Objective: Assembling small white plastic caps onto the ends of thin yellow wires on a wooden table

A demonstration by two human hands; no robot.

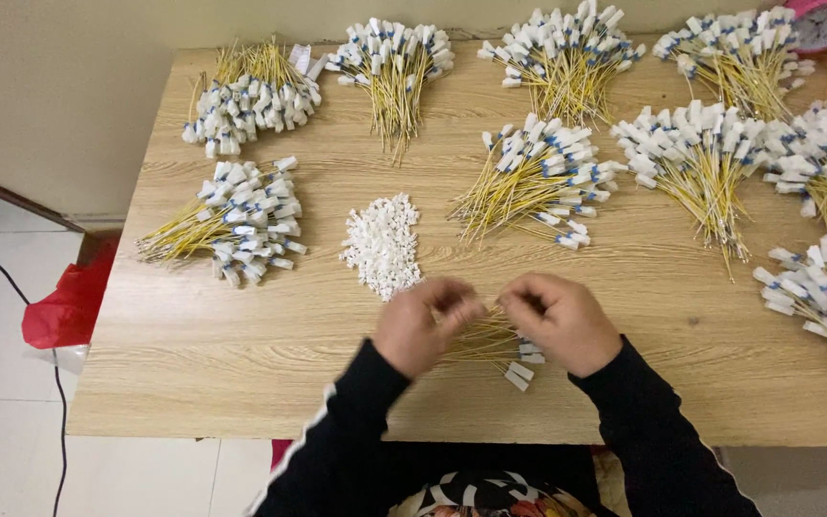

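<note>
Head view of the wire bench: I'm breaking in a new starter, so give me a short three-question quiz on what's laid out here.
1. True or false: the left hand and right hand are together over a small bunch of yellow wires near the front edge of the wooden table.
2. What lies just beyond the left hand?
A. a heap of small white connectors
B. a roll of tape
C. a pair of scissors
3. Fill in: the pink clock stands at the far ____ corner of the table.

Key: 1 true; 2 A; 3 right.
</note>
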